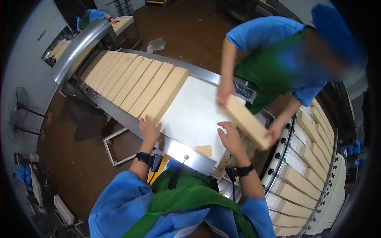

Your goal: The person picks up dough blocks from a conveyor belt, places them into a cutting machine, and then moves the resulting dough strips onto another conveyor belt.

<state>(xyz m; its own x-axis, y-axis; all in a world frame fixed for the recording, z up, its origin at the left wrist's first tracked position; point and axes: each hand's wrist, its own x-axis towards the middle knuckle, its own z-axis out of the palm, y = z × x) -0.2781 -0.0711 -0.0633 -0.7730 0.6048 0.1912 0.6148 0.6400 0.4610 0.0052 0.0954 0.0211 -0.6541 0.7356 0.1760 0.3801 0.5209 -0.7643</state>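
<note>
My left hand (149, 130) rests with fingers spread on the near end of the closest long tan slab (164, 95) on the white conveyor belt (194, 115). Over the belt's right side, my right hand (230, 137) hovers open and holds nothing. A co-worker in blue with a green apron stands across the belt. That person grips one tan slab (247, 121) at both ends and holds it tilted just right of my right hand. A small tan broken piece (204, 150) lies on the belt near me.
Several tan slabs lie side by side up the belt toward a metal hood (79, 47). At right, a curved roller conveyor (305, 174) carries more slabs. Another worker in blue stands far back left. Fans and brown floor lie to the left.
</note>
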